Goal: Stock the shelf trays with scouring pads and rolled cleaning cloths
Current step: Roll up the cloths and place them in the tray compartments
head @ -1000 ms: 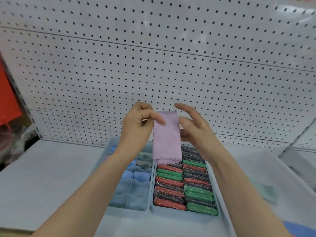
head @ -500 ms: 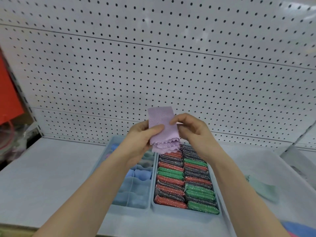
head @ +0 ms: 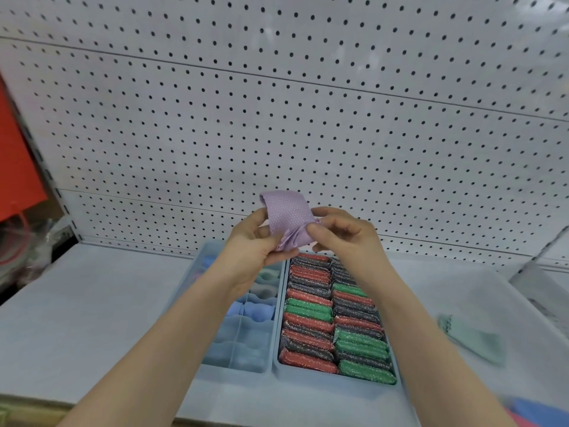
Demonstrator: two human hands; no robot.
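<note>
A lilac cleaning cloth (head: pixel 288 217) is held up in the air above the two trays, folded over with its lower end bunched. My left hand (head: pixel 255 241) pinches its lower left side, and my right hand (head: pixel 341 232) pinches its right side. Below them the right tray (head: pixel 326 376) is packed with red, green and dark scouring pads (head: pixel 311 325) in two rows. The left tray (head: pixel 234 369) has small compartments; some hold rolled blue and grey-green cloths (head: pixel 257 312).
A pale green cloth (head: pixel 474 337) lies flat on the white shelf (head: pixel 77 318) to the right of the trays. Blue and red cloth (head: pixel 535 412) shows at the bottom right corner. A white pegboard (head: pixel 277 118) backs the shelf. Red items (head: pixel 15 167) sit at far left.
The lilac cloth hung long and flat from my hands; its lower end has since been folded up and gathered, so the cloth is shorter and bunched between both hands.
</note>
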